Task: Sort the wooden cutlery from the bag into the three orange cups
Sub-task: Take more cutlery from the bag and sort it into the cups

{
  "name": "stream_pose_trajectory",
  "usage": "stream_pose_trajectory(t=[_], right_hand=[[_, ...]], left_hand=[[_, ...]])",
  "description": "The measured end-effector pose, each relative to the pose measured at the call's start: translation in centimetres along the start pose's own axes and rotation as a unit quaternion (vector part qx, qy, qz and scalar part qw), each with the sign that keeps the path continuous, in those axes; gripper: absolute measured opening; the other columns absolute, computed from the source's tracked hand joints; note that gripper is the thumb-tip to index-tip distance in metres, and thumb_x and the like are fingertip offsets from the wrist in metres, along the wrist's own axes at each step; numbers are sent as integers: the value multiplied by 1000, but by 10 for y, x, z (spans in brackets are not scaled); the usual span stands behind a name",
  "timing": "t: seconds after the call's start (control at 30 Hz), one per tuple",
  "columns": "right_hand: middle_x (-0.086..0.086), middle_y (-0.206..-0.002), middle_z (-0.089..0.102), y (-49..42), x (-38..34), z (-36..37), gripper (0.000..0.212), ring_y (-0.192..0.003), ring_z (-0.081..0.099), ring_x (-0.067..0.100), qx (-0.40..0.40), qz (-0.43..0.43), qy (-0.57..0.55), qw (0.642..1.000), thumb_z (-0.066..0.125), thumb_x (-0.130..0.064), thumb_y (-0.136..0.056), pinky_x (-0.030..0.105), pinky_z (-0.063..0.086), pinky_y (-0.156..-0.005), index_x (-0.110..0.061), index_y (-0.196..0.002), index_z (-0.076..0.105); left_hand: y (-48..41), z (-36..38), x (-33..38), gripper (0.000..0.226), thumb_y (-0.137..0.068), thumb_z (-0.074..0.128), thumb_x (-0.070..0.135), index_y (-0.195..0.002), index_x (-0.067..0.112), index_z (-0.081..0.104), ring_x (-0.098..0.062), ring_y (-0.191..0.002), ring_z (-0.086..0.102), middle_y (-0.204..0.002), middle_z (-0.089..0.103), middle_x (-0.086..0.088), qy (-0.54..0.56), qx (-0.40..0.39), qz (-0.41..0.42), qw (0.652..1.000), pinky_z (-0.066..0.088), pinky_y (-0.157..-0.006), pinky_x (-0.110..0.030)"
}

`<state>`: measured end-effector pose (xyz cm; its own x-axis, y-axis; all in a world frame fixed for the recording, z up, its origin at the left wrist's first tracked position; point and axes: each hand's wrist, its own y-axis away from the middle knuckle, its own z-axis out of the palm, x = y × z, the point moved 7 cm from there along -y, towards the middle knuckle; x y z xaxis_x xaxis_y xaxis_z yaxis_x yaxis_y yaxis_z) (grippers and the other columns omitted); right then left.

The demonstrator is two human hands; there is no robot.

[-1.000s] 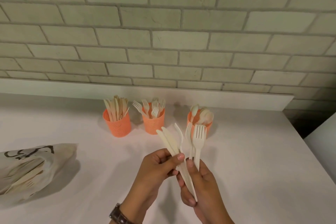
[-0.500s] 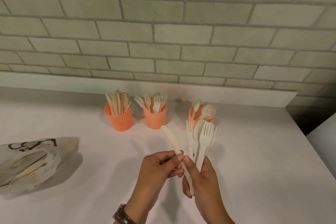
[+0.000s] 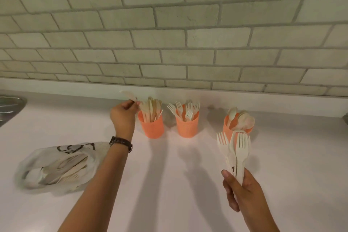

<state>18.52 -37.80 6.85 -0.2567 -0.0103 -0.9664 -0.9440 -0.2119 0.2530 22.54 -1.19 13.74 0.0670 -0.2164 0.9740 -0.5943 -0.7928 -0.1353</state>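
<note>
Three orange cups stand in a row near the wall: the left cup (image 3: 153,128) holds knives, the middle cup (image 3: 186,127) holds forks, the right cup (image 3: 228,128) holds spoons. My left hand (image 3: 123,117) pinches a wooden knife (image 3: 129,95) just left of and above the knife cup. My right hand (image 3: 243,192) grips a bunch of forks (image 3: 238,151) upright in front of the spoon cup. The translucent bag (image 3: 56,167) lies at the left with more cutlery inside.
The white counter (image 3: 178,184) runs to a brick wall behind the cups. A metal sink edge (image 3: 9,107) shows at the far left. A dark object's edge sits at the far right by the wall.
My left hand pulled a knife out of the bundle and carried it left and away to the knife cup. My right hand keeps the forks. The view has shifted closer and to the left.
</note>
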Motion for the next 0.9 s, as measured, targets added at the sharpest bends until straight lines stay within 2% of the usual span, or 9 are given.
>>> stream_pose_trajectory(t=[0.07, 0.13, 0.23, 0.3, 0.43, 0.5, 0.57, 0.73, 0.9], right_hand=[[8, -53, 43, -1, 0, 3, 19, -32, 28, 13, -12, 5, -17, 1000, 61, -15, -88, 17, 22, -36, -3, -78, 49], [9, -54, 40, -1, 2, 4, 17, -33, 26, 13, -18, 19, -37, 999, 62, -12, -87, 15, 21, -36, -4, -77, 50], [7, -53, 37, -1, 2, 6, 18, -33, 24, 13, -17, 40, -70, 997, 64, -11, -85, 13, 20, -37, -6, -75, 50], [7, -54, 38, -1, 0, 6, 18, -32, 23, 12, -15, 45, -95, 994, 62, -17, -85, 13, 19, -39, -6, -76, 50], [5, -52, 41, 1, -4, 3, 22, -33, 21, 11, -12, 58, -133, 989, 52, -26, -93, 20, 11, -44, -6, -85, 52], [5, -51, 41, 2, -5, 2, 19, -34, 19, 11, -7, 62, -142, 988, 51, -24, -93, 20, 10, -45, -6, -86, 52], [6, -52, 41, 3, -7, 1, 18, -34, 20, 12, -4, 56, -137, 989, 52, -22, -93, 17, 13, -43, -6, -85, 50], [5, -55, 42, 6, -13, 2, 18, -37, 28, 12, -6, 26, -78, 997, 54, -30, -91, 17, 21, -41, -12, -87, 58], [3, -52, 44, 13, -17, 8, 18, -34, 34, 15, -17, -27, 23, 999, 45, -34, -95, 17, 26, -33, -19, -91, 55]], left_hand=[[-11, 9, -13, 18, -78, 70, 11, -65, 24, 69, -21, -69, 61, -68, 66, -10, -47, -14, 2, 999, 52, -76, -39], [-12, 18, -29, 9, -77, 72, 9, -86, 10, 74, -27, -84, 67, -85, 71, -15, -99, -45, -30, 994, 50, -83, -37], [-5, 22, -40, 58, -74, 76, 14, -126, -1, 54, -27, -120, 55, -128, 59, -17, -163, -59, -61, 983, 38, -101, -29], [8, 22, -28, 72, -74, 76, 15, -137, 4, 42, -27, -121, 53, -134, 53, -18, -165, -41, -38, 985, 37, -97, -25], [64, 32, 5, 45, -77, 74, 22, -119, 17, 58, -11, -72, 61, -122, 54, -1, -116, -37, 27, 992, 46, -74, -22], [105, 48, 15, 12, -79, 71, 25, -90, 25, 66, -8, -64, 56, -101, 64, 11, -90, -104, 13, 990, 45, -65, -19], [150, 66, 16, 9, -80, 70, 24, -73, 29, 68, -7, -60, 57, -73, 70, 17, -58, -203, -37, 977, 48, -58, -18], [224, 86, 14, 13, -82, 68, 16, -84, 27, 75, 2, -56, 57, -74, 73, 17, 39, -328, -136, 934, 50, -53, -16], [241, 91, 14, 17, -84, 65, 12, -88, 24, 76, -2, -52, 56, -63, 69, 8, 75, -328, -154, 929, 53, -61, -19]])
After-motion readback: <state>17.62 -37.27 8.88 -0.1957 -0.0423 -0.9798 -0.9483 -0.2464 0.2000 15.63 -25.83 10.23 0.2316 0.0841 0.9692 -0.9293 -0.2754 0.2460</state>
